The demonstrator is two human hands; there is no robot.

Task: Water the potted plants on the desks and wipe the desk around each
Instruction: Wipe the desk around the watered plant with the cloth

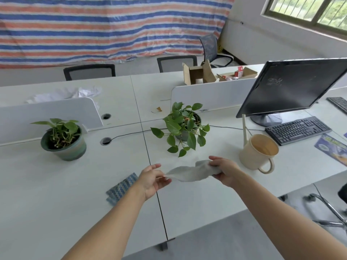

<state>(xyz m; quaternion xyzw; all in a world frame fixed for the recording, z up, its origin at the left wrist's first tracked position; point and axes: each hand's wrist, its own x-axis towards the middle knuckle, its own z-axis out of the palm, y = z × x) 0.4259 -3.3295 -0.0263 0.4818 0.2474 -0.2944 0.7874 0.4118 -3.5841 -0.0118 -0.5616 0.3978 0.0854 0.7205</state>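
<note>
Closest to me, two bare forearms reach out over the white desk [56,203]. Stretched between the hands is a pale grey cloth [189,173]. The left hand [152,180] pinches its left end between thumb and fingertips, while the right hand [224,170] has its fingers curled round the bunched right end. The cloth sags a little in the middle, and from here I cannot tell whether it brushes the desktop or hangs just clear of it. Beside the left wrist a folded blue patterned cloth [122,186] lies flat on the desk.

Just beyond the grey cloth stands a leafy potted plant [185,128] in a dark pot, its stems trailing down toward the hands. To its right, near the right hand, is a cream watering can [257,152], upright, with its handle facing the desk edge and its thin spout rising at the back. Well off to the left sits a second plant [62,137] in a green pot, against a low white divider [47,113].

Farther right a black keyboard [297,130] lies in front of a dark monitor [293,89], and a thin black cable [131,133] runs across to a hole in the desk. Behind the dividers are open cardboard boxes [199,74], crumpled white plastic [65,93] and two chair backs [90,71]. A red, white and blue striped tarpaulin [112,25] covers the far wall, with a window [308,10] at the upper right.
</note>
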